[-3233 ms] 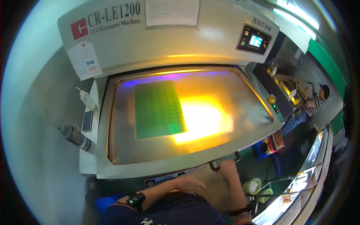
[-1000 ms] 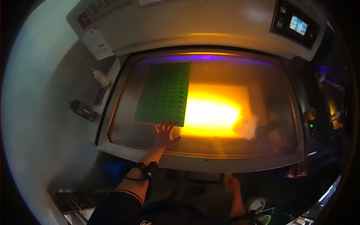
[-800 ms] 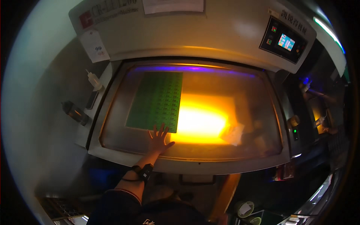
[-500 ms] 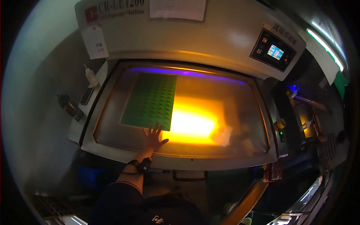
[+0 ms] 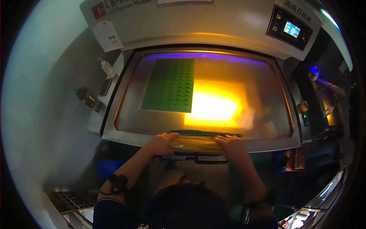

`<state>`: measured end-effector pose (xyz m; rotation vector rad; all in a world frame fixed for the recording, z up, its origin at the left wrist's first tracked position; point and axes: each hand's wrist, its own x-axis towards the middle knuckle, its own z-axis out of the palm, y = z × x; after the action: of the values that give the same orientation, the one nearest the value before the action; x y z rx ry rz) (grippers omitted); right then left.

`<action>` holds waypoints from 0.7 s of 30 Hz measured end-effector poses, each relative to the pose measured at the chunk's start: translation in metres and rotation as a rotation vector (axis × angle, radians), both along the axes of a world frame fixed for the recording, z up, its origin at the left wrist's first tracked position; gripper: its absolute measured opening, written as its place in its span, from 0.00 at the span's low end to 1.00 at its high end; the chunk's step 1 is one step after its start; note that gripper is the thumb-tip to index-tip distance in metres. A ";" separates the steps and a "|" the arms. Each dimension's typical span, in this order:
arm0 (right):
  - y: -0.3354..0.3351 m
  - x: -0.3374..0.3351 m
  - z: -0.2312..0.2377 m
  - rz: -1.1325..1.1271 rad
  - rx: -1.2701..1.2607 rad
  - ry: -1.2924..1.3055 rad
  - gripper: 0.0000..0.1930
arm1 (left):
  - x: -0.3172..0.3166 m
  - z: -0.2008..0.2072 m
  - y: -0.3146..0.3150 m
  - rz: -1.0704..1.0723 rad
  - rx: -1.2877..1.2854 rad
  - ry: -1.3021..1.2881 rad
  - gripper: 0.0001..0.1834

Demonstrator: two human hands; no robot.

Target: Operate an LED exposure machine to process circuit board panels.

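Both my hands grip a wide squeegee [image 5: 196, 143], with a yellowish wooden body and a dark green strip along its far edge. It lies crosswise at the front frame of the exposure machine's bed [image 5: 152, 121]. My left hand [image 5: 163, 142] closes on its left end and my right hand [image 5: 231, 146] on its right part; the undersides of the fingers are hidden. Beyond the squeegee, apart from it, a green circuit board panel [image 5: 167, 84] with rows of small marks lies flat on the bed's left half. Bright yellow light [image 5: 215, 107] glows beside the panel.
The machine's hood [image 5: 213, 23] rises behind the bed, with a control panel [image 5: 288, 27] at right. On the left ledge are a white squeeze bottle [image 5: 107, 68], a phone [image 5: 105, 87] and a dark bottle [image 5: 89, 100]. A knob [image 5: 303, 106] sits at right.
My left hand has left the panel's lower edge. Both hands now hold the squeegee at the bed's front edge. The whole view has shifted; the panel appears to stay in place on the bed.
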<state>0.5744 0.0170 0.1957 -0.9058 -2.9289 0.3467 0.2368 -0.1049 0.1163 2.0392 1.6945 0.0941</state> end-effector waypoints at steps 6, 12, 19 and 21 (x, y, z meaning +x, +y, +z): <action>-0.016 -0.115 -0.127 0.091 0.086 0.133 0.21 | -0.106 -0.021 -0.034 0.122 -0.133 0.461 0.29; 0.081 -0.209 -0.126 0.066 0.047 -0.061 0.28 | -0.215 -0.046 0.054 0.205 -0.007 0.059 0.34; 0.326 -0.331 -0.149 -0.049 -0.066 -0.015 0.31 | -0.306 -0.039 0.303 0.313 0.045 0.045 0.27; 0.379 -0.346 -0.162 -0.017 0.200 0.024 0.31 | -0.317 -0.026 0.355 0.409 0.114 0.195 0.29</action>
<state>0.2285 0.3958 0.0337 -0.8906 -2.8664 0.0608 -0.0799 0.2501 0.0904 1.7961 2.2579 0.1331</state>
